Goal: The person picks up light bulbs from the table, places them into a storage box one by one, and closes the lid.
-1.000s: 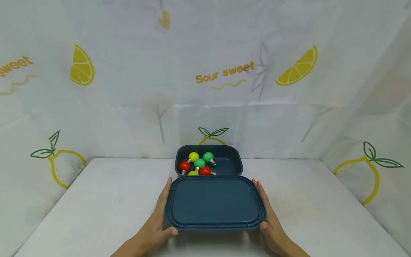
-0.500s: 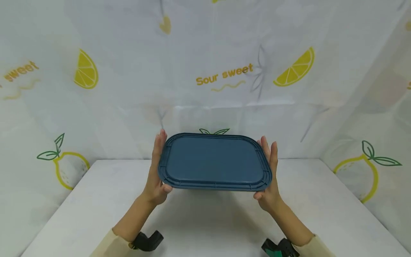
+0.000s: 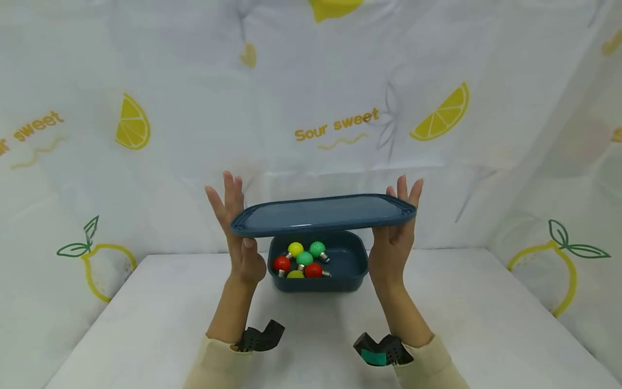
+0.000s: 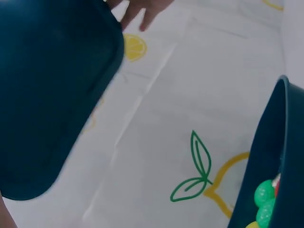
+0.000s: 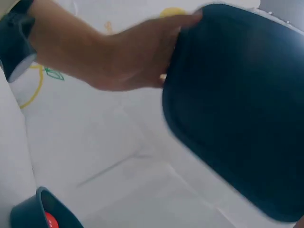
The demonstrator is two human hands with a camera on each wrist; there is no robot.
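Both hands hold a dark blue plastic lid (image 3: 323,213) up in the air, one at each short end. My left hand (image 3: 245,259) has its thumb at the near edge and its fingers pointing up behind the lid. The right hand (image 3: 389,251) supports the other end, fingertips showing above the rim. The lid lies nearly flat, its right end a little higher. Beyond and below it, a matching blue box (image 3: 320,285) stands uncovered on the table. Inside are several small coloured bulbs: red (image 3: 282,263), green (image 3: 318,248) and yellow (image 3: 295,248), gathered toward the left.
A white table (image 3: 170,313) carries the box near its back edge. Behind it hangs a pale cloth (image 3: 194,146) printed with lemons and words. Dark wrist mounts (image 3: 259,336) sit at both cuffs.
The lid has been raised from low in front of the box and tipped from facing me to almost flat. It briefly hid the box, which shows again beneath it.
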